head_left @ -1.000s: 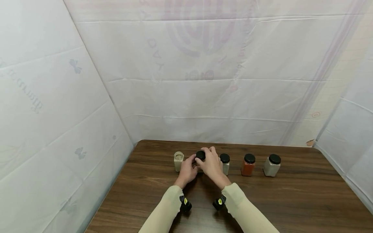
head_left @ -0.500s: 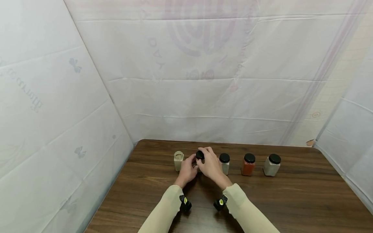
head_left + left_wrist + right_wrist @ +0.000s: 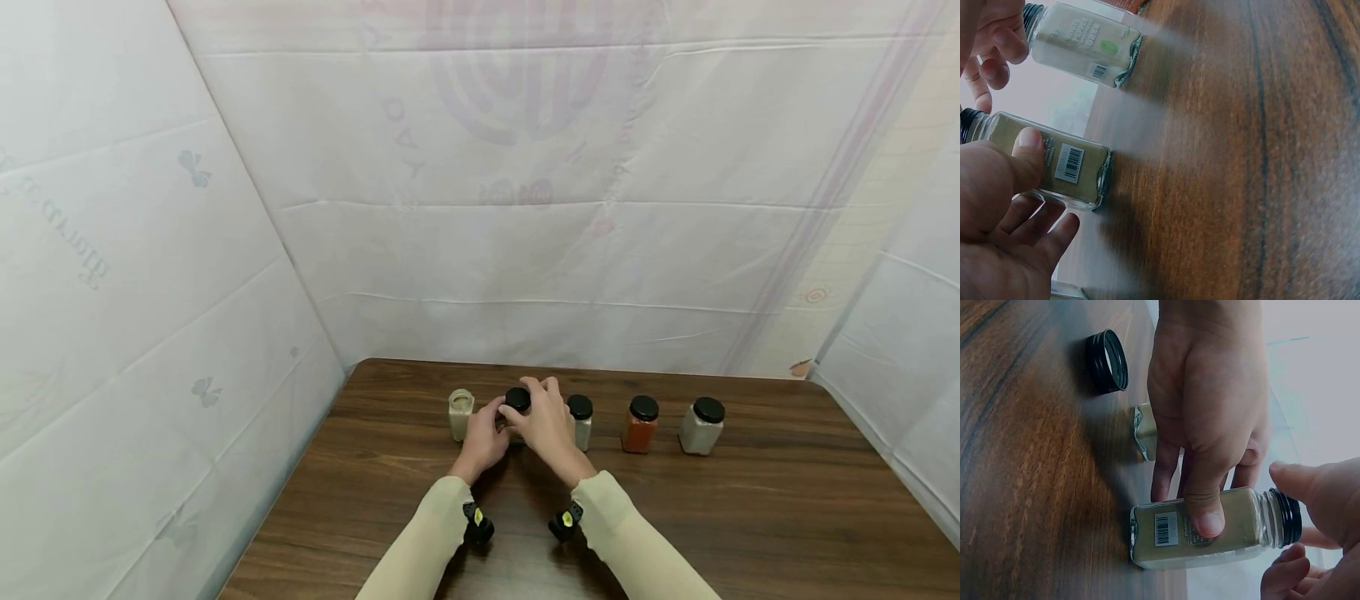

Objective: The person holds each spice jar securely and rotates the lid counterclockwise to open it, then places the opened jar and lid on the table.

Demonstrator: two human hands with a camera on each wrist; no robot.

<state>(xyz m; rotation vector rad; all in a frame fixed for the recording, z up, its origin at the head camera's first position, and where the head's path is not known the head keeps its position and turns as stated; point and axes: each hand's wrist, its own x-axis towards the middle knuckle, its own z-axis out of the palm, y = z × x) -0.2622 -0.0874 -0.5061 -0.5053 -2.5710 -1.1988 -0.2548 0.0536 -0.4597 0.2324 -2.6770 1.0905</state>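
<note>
My left hand [image 3: 483,442] grips a square glass spice jar [image 3: 1229,525] of olive-tan powder, thumb across the side by its barcode label. The jar stands upright on the table, mostly hidden by the hands in the head view. From the right, my right hand [image 3: 546,423] holds the jar's black lid [image 3: 517,399] between thumb and fingers. That lid sits on the jar's neck. Left of the hands stands an uncapped jar [image 3: 461,417] of pale powder. A loose black lid [image 3: 1107,362] lies on the table in the right wrist view.
Close to the right hand stands a capped jar of pale powder [image 3: 581,433]. Farther right are a capped jar of orange-red powder [image 3: 639,432] and a capped whitish jar [image 3: 701,433]. The brown wooden table [image 3: 780,517] backs onto white hanging sheets [image 3: 480,250].
The right hand and the lid shifted slightly left, then back right, with the right fingers turning round the lid. The left hand has kept its hold on the jar.
</note>
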